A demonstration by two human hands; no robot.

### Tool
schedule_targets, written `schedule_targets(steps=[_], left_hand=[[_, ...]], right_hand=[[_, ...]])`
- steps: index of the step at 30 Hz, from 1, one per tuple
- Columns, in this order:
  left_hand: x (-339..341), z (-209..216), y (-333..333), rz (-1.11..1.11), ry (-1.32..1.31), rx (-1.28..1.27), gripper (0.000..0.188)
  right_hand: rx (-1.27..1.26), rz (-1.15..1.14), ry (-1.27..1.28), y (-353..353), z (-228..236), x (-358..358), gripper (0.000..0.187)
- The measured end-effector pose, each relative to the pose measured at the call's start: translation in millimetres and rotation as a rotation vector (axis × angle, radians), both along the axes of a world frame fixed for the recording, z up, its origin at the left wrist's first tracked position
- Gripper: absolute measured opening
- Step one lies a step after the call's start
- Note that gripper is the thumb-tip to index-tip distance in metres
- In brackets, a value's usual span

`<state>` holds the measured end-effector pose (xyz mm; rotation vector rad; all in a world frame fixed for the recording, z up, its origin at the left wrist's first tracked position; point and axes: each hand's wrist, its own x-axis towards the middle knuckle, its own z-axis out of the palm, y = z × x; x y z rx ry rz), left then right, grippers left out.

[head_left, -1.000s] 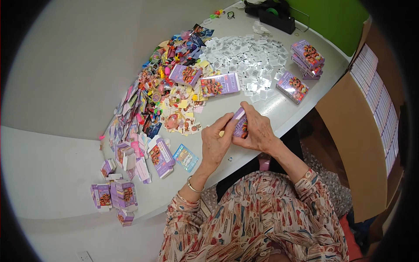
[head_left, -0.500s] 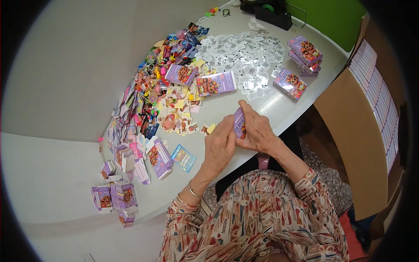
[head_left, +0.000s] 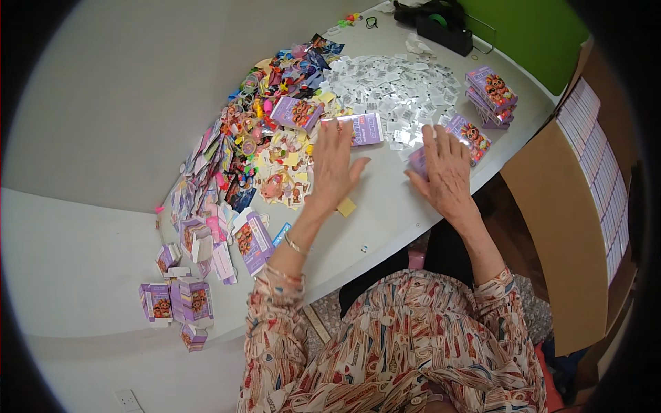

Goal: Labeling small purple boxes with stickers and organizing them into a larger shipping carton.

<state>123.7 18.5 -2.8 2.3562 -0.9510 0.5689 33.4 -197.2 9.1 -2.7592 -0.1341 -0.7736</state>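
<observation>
My left hand (head_left: 334, 168) reaches over the worktable with its fingers stretched out and the thumb apart. Its fingertips overlap the near-left part of a purple and white box (head_left: 368, 129); whether they touch it is unclear. My right hand (head_left: 447, 172) is also open, palm down, its fingers laid over a small purple box (head_left: 418, 160) that is partly hidden and blurred. That box lies beside another purple box (head_left: 468, 138) with a cartoon picture. A yellow slip (head_left: 346, 206) lies near my left wrist, and one more purple box (head_left: 296, 112) rests above that hand.
Small transparent packets (head_left: 392, 86) form a wide heap. Colourful trinkets (head_left: 258, 110) and cards pile along the left. Purple boxes (head_left: 490, 93) are stacked at right; unfilled-looking open cartons (head_left: 193, 303) sit lower left. A cardboard carton (head_left: 551, 206) of packed boxes stands right, a tape dispenser (head_left: 444, 34) behind.
My hands have parted and moved forward. The small purple box they held together is now down on the table under my right hand, and my left hand has gone to the purple and white box.
</observation>
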Motion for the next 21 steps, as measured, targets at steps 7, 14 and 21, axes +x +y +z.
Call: schedule_targets(steps=[7, 14, 21], left_hand=[[45, 15, 18, 0.07, 0.046, 0.37, 0.073], [-51, 32, 8, -0.344, 1.07, -0.685, 0.047], [-66, 15, 54, -0.062, 0.73, -0.216, 0.034]], right_hand=[[0.248, 0.281, -0.02, 34, -8, -16, 0.073], [1.217, 0.419, 0.224, 56, -9, -15, 0.09], [0.799, 0.286, 0.393, 42, 1, -27, 0.088]])
